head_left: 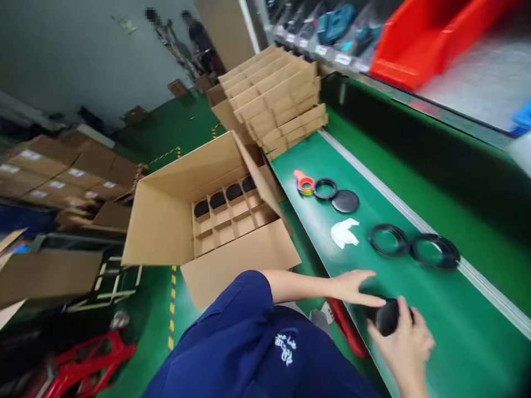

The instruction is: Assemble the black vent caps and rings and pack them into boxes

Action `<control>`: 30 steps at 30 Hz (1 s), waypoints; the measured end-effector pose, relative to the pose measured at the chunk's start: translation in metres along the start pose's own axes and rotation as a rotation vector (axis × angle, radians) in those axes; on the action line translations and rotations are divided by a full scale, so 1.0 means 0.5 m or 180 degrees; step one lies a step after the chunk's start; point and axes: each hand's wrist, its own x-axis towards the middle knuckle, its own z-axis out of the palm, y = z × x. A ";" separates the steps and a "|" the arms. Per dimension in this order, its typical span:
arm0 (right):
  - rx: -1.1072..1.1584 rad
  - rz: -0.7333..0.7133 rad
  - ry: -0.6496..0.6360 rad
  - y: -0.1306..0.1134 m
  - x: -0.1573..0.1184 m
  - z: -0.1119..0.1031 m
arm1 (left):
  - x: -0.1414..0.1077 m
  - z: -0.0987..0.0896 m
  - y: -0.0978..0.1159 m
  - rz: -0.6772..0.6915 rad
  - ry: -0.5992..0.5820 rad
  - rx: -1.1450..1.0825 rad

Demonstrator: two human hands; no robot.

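The largest thing here is the long green workbench (477, 320), running slantwise down the right side. Next comes the big cardboard box (161, 221), flaps up, beside the bench, with a cardboard divider (215, 229) inside it. A tall stack of folded cardboard (269, 99) rises at the bench's far end, and a red bin (415, 44) sits on the shelf above

As for progress, one row of the divider holds four round black pieces (217, 200); the other visible cells show plain brown cardboard, so I judge only a small share of the box to be filled, with most of its cells left. The black part being handled is at the bench, not in the box, and whether it is finished I cannot tell

The right hand (404, 340) has its fingers curled round that black part (388, 319), grasping it low over the bench near its front edge. The left hand (352, 286) is just beside it, thumb and fingers spread and grasping nothing that I can make out; blur hides whether the thumb touches the part

Smaller things lie further along: two black rings (452, 257) side by side, a black disc (345, 201) beside a smaller black ring (334, 188), a white scrap (344, 233), and an orange ring piece (306, 178)
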 end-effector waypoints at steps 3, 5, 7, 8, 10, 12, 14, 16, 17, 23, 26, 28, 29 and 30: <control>0.0393 -0.0802 -0.0449 -0.163 0.039 0.072 | -0.100 -0.068 -0.055 -0.0022 0.0503 -0.0689; 0.0876 -0.1024 -0.0924 -0.254 0.070 0.110 | -0.180 -0.128 -0.089 0.0031 0.1047 -0.1274; 0.1548 -0.0922 -0.1616 -0.339 0.110 0.144 | -0.272 -0.197 -0.120 0.0143 0.1585 -0.1924; 0.1924 -0.0733 -0.2056 -0.383 0.129 0.162 | -0.319 -0.232 -0.137 0.0238 0.1762 -0.2202; 0.2652 -0.0161 -0.2960 -0.478 0.161 0.205 | -0.410 -0.295 -0.171 0.0410 0.2050 -0.2482; 0.3165 0.0393 -0.3611 -0.580 0.176 0.257 | -0.488 -0.349 -0.208 0.0390 0.2607 -0.2181; 0.3334 0.0681 -0.3747 -0.681 0.174 0.313 | -0.551 -0.393 -0.245 0.0164 0.3247 -0.1262; 0.3287 0.0692 -0.3703 -0.774 0.164 0.367 | -0.602 -0.430 -0.276 -0.0092 0.3433 -0.0043; 0.3234 0.0654 -0.3687 -0.817 0.157 0.393 | -0.625 -0.446 -0.290 -0.0191 0.3328 0.0502; 0.2762 0.0486 -0.4173 -0.982 0.126 0.515 | -0.730 -0.577 -0.391 -0.0981 0.3547 0.1506; 0.2412 0.0384 -0.4249 -0.983 0.127 0.550 | -0.773 -0.684 -0.482 -0.2154 0.4240 0.1061; 0.2288 0.0301 -0.4490 -0.954 0.134 0.553 | -0.796 -0.744 -0.540 -0.2790 0.4285 0.0863; 0.2227 0.0256 -0.4613 -0.933 0.137 0.547 | -0.805 -0.764 -0.562 -0.2965 0.4202 0.0853; 0.2153 0.0196 -0.4698 -0.911 0.138 0.535 | -0.811 -0.776 -0.578 -0.3073 0.4099 0.0900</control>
